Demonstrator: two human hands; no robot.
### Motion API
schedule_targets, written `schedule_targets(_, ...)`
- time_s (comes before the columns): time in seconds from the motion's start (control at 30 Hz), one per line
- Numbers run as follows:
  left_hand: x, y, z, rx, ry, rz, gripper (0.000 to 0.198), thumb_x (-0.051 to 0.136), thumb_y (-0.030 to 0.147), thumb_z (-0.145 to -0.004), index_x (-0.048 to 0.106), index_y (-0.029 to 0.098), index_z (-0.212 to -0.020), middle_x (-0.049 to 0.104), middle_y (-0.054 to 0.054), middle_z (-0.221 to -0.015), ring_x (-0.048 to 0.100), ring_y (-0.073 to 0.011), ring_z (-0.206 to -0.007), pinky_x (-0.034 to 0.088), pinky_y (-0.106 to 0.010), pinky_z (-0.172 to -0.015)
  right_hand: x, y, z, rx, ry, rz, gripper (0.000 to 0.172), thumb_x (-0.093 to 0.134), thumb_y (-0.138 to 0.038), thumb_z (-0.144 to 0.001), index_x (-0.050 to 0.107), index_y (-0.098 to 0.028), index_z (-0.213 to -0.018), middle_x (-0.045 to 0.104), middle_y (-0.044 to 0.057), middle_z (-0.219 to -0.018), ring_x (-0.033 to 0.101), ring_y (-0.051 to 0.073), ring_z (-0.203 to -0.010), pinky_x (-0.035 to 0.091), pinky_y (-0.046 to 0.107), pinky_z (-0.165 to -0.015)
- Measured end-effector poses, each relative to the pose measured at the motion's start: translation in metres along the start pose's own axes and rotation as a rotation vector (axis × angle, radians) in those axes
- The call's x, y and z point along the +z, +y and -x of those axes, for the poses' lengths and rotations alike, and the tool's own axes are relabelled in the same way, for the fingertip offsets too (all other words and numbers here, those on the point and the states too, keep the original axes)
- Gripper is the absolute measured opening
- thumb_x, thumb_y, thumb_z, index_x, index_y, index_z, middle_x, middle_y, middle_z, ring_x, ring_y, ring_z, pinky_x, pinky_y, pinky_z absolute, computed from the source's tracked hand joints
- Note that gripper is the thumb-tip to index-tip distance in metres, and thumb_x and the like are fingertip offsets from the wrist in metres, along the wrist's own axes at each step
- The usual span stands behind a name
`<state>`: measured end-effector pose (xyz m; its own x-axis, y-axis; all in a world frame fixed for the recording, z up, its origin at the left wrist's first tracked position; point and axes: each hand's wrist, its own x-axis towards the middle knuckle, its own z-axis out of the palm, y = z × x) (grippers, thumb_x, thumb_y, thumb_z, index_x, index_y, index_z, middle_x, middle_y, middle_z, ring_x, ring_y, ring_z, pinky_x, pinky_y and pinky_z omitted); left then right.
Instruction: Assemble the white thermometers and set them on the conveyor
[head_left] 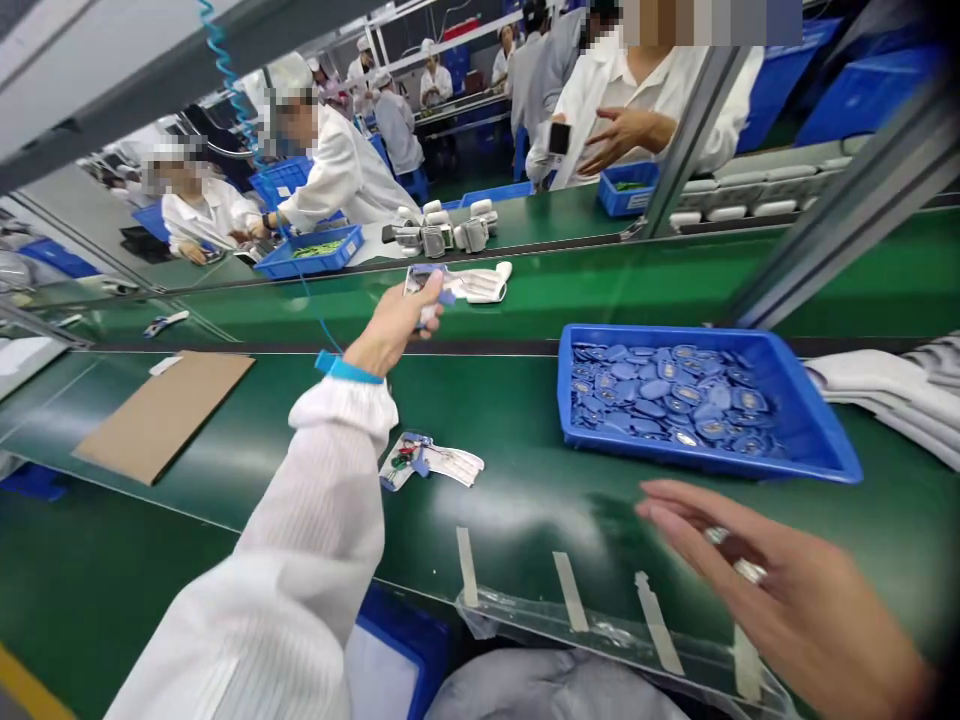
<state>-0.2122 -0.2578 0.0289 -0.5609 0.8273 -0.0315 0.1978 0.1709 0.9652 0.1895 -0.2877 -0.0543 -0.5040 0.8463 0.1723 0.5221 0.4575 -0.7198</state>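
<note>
A long green conveyor bench [487, 520] holds a shallow blue plastic tray [637, 332] of oval blue discs [656, 390]. The left hand [394, 325] has its fingers clamped on a small blue-and-white tag [424, 285]. The ringed right hand [750, 580], fingers together and open, hovers near the tray, where a careless sweep could tip discs out.

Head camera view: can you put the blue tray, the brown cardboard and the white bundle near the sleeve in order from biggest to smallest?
1. Blue tray
2. Brown cardboard sheet
3. White bundle
</note>
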Motion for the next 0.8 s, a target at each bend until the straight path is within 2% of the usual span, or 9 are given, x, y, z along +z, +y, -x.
schedule_targets(0.1, 0.024, -0.011, 0.073, 0.084, -0.158, 0.081, 0.037, 0.068, 0.050, -0.091, 0.065, 0.015, -0.102, 0.066, -0.003, -0.076, 0.057, -0.0097, -0.053, 0.042, -0.020, -0.046, -0.001, -0.023, -0.020, -0.074, 0.018, -0.010, 0.031, 0.057, -0.054, -0.094, 0.073, -0.034, -0.111, 0.076, 0.000, -0.108, 0.072, 0.018, -0.082, 0.057, 0.026, -0.058)
schedule_targets(0.17, 0.048, -0.028, 0.122, 0.069, -0.304, 0.061, 0.035, 0.068, 0.045, -0.092, 0.065, 0.016, -0.110, 0.068, -0.004, -0.083, 0.061, -0.0118, -0.061, 0.046, -0.022, -0.053, 0.002, -0.033, -0.025, -0.141, 0.089, -0.007, 0.028, 0.055, -0.050, -0.097, 0.072, -0.033, -0.112, 0.075, 0.001, -0.114, 0.071, 0.022, -0.100, 0.059, 0.032, -0.076)
schedule_targets(0.2, 0.060, -0.037, 0.143, 0.080, -0.335, 0.066, 0.033, 0.068, 0.043, -0.092, 0.065, 0.016, -0.111, 0.069, -0.004, -0.087, 0.062, -0.0129, -0.067, 0.049, -0.023, -0.060, 0.004, -0.036, -0.025, -0.173, 0.103, -0.005, 0.027, 0.053, -0.047, -0.098, 0.071, -0.033, -0.113, 0.074, 0.001, -0.116, 0.069, 0.023, -0.105, 0.058, 0.036, -0.084)
schedule_targets(0.27, 0.081, -0.054, 0.176, 0.083, -0.361, 0.043, 0.028, 0.066, 0.040, -0.094, 0.066, 0.017, -0.109, 0.070, -0.004, -0.091, 0.064, -0.0149, -0.078, 0.050, -0.026, -0.072, 0.008, -0.038, -0.022, -0.212, 0.091, -0.003, 0.027, 0.052, -0.043, -0.100, 0.070, -0.031, -0.115, 0.074, 0.002, -0.116, 0.068, 0.023, -0.107, 0.055, 0.040, -0.091)
schedule_targets(0.33, 0.095, -0.065, 0.196, 0.092, -0.381, 0.002, 0.023, 0.066, 0.037, -0.094, 0.067, 0.018, -0.106, 0.070, -0.002, -0.094, 0.063, -0.0156, -0.084, 0.048, -0.026, -0.078, 0.012, -0.035, -0.017, -0.220, 0.053, 0.001, 0.027, 0.052, -0.042, -0.100, 0.069, -0.028, -0.115, 0.074, 0.004, -0.113, 0.069, 0.023, -0.102, 0.056, 0.040, -0.086)
schedule_targets(0.47, 0.104, -0.067, 0.209, 0.136, -0.432, -0.028, 0.017, 0.070, 0.027, -0.091, 0.067, 0.020, -0.106, 0.070, 0.001, -0.097, 0.061, -0.0143, -0.088, 0.044, -0.023, -0.081, 0.016, -0.029, -0.006, -0.235, -0.014, 0.059, 0.023, 0.055, -0.042, -0.100, 0.071, -0.027, -0.104, 0.075, 0.003, -0.104, 0.067, 0.021, -0.090, 0.052, 0.037, -0.075)
schedule_targets(0.6, 0.105, -0.060, 0.211, 0.247, -0.471, -0.128, 0.016, 0.070, 0.023, -0.091, 0.067, 0.020, -0.106, 0.070, 0.001, -0.100, 0.061, -0.0150, -0.089, 0.044, -0.024, -0.084, 0.014, -0.038, 0.003, -0.276, 0.003, 0.190, 0.027, 0.049, -0.039, -0.103, 0.069, -0.025, -0.091, 0.072, 0.002, -0.090, 0.060, 0.019, -0.078, 0.040, 0.036, -0.069)
schedule_targets(0.7, 0.105, -0.058, 0.210, 0.324, -0.458, -0.248, 0.012, 0.063, 0.022, -0.096, 0.066, 0.021, -0.107, 0.070, -0.002, -0.104, 0.062, -0.0176, -0.095, 0.044, -0.027, -0.088, 0.001, -0.050, 0.009, -0.291, 0.009, 0.256, 0.033, 0.042, -0.037, -0.105, 0.064, -0.024, -0.085, 0.067, 0.001, -0.080, 0.055, 0.018, -0.071, 0.035, 0.035, -0.065)
schedule_targets(0.8, 0.103, -0.059, 0.205, 0.248, -0.364, -0.261, 0.012, 0.063, 0.022, -0.095, 0.066, 0.021, -0.106, 0.072, -0.002, -0.103, 0.063, -0.0185, -0.096, 0.045, -0.028, -0.087, -0.022, -0.040, 0.011, -0.240, 0.051, 0.253, 0.033, 0.044, -0.046, -0.103, 0.062, -0.025, -0.085, 0.065, 0.002, -0.079, 0.056, 0.019, -0.070, 0.038, 0.034, -0.063)
